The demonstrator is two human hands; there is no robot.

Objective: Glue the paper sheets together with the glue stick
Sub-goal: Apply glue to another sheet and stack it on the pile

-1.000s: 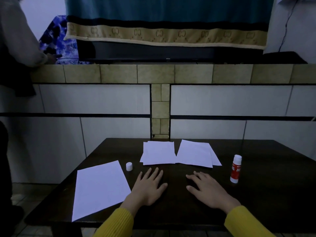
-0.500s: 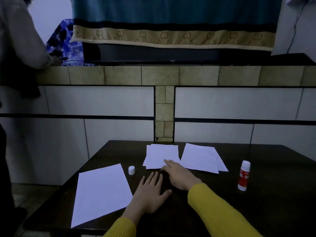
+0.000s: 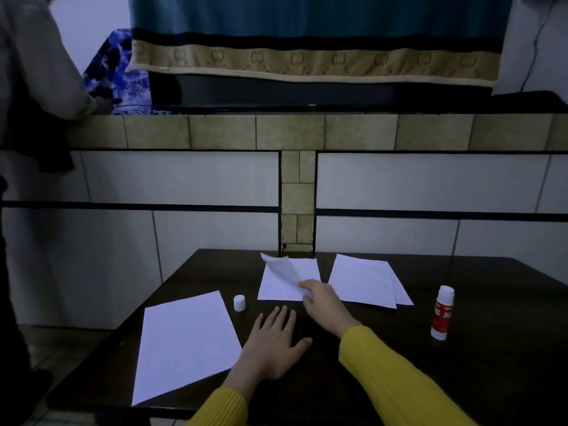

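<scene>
On the dark table (image 3: 498,370) lie white paper sheets. A middle stack (image 3: 278,287) sits at the far side, and my right hand (image 3: 322,302) pinches the near corner of its top sheet (image 3: 284,267), which curls up off the stack. A second stack (image 3: 364,281) lies to the right of it. One large sheet (image 3: 184,342) rests at the left front. My left hand (image 3: 273,345) lies flat and open on the table. The red and white glue stick (image 3: 442,313) stands upright at the right, uncapped. Its white cap (image 3: 239,303) stands left of the middle stack.
A tiled ledge (image 3: 289,132) and white wall panels rise behind the table. Another person (image 3: 33,72) stands at the far left beside the table. A teal and beige cloth (image 3: 307,41) hangs above the ledge.
My right hand moved from the table's front to the middle stack, took hold of the top sheet's corner and lifted it. My left hand stayed flat.
</scene>
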